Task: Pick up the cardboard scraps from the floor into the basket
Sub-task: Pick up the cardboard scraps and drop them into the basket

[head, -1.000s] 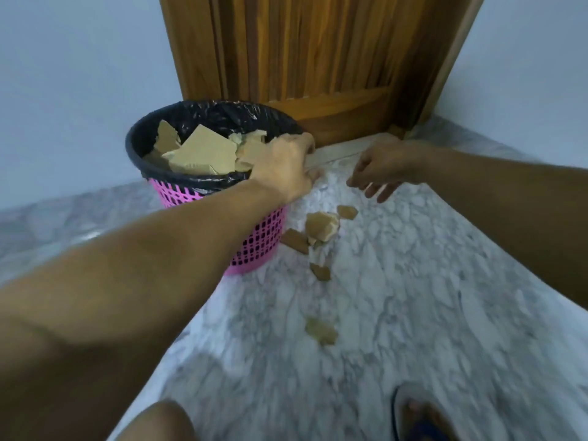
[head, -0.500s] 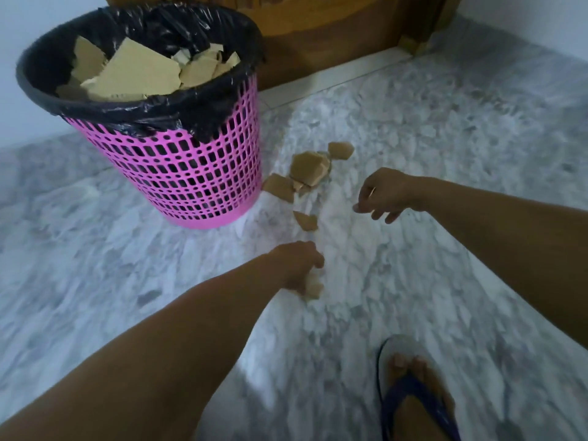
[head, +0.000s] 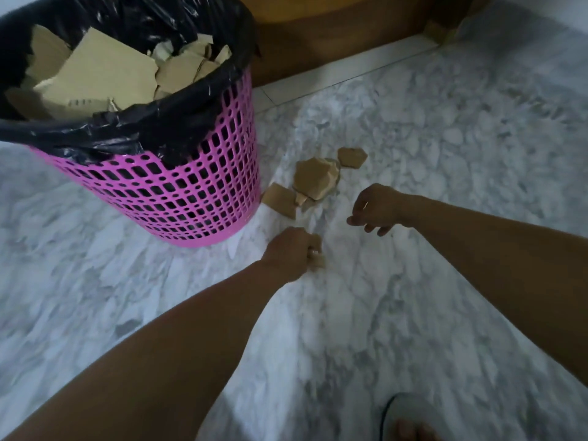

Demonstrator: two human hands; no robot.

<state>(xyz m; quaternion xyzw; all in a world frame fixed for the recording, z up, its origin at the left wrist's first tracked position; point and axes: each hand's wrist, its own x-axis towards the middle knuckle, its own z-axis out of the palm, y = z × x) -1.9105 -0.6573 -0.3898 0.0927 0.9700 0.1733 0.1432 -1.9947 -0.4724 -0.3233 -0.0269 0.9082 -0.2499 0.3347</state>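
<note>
Several cardboard scraps (head: 313,181) lie on the marble floor (head: 445,297), just beside the pink basket (head: 203,186) at its 3 o'clock.

One small scrap (head: 317,254) is pinched in the curled fingers of the left hand (head: 291,253), low over the floor at 5 o'clock from the basket's base. At 1 o'clock from that hand the right hand (head: 375,208) hangs with fingers loosely curled, holding nothing, close to the pile at its 10 o'clock. Inside the basket, a black liner (head: 133,128) holds more torn cardboard (head: 105,74). A wooden door (head: 318,43) stands at 12 o'clock; a sandalled foot (head: 410,421) shows at 5 o'clock.
</note>
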